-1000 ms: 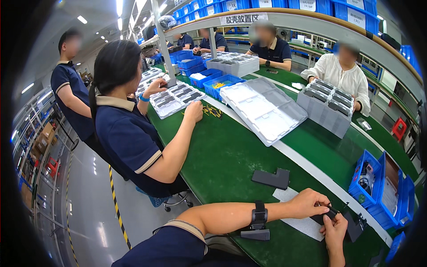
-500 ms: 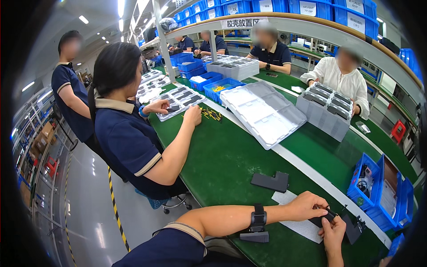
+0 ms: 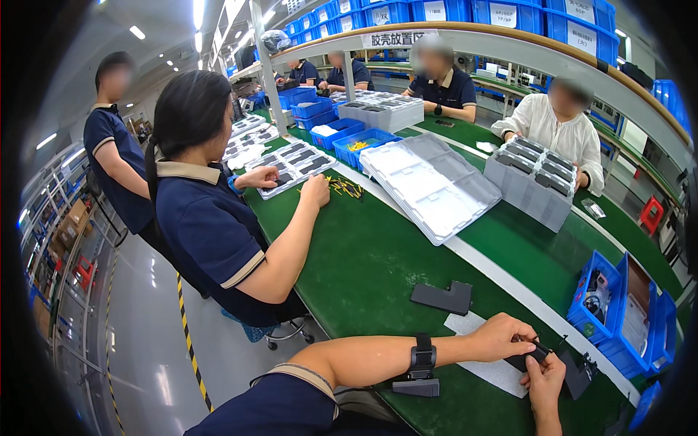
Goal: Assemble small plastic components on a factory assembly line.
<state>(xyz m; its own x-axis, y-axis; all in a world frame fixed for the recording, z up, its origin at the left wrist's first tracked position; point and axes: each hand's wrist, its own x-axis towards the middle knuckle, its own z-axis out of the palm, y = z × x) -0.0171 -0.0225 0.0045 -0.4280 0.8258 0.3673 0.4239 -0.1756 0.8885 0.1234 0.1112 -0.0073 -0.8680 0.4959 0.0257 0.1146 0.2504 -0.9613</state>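
A: Where's the work?

B: In both bare hands: a small, dark black piece (image 3: pixel 539 352), low over the bench. Fingers cover most of it, so I can't make out its full shape.

A: And the fingers?

B: The left hand (image 3: pixel 502 336) pinches its far end, thumb against bent fingers. The right hand (image 3: pixel 545 374) comes in from about five o'clock, gripping the near end, thumb laid along it.

A: What makes for good handling there?

B: To my mind, one hand steadies while the other presses, lightly and evenly, so nothing bends. Fingertips nearer the edges would leave the middle in sight.

A: Is the surface helping?

B: I'd think so. A white, flat, rough-looking sheet (image 3: pixel 494 374) lies beneath the hands; working low over it should spare the piece a hard knock on the green, smooth bench top (image 3: pixel 349 291).

A: Anything in the way?

B: A dark, flat, angular part (image 3: pixel 578 374) sits close by at four o'clock, so I'd mind the right knuckles. The black, matte, L-shaped block (image 3: pixel 443 295) at ten is safely apart.
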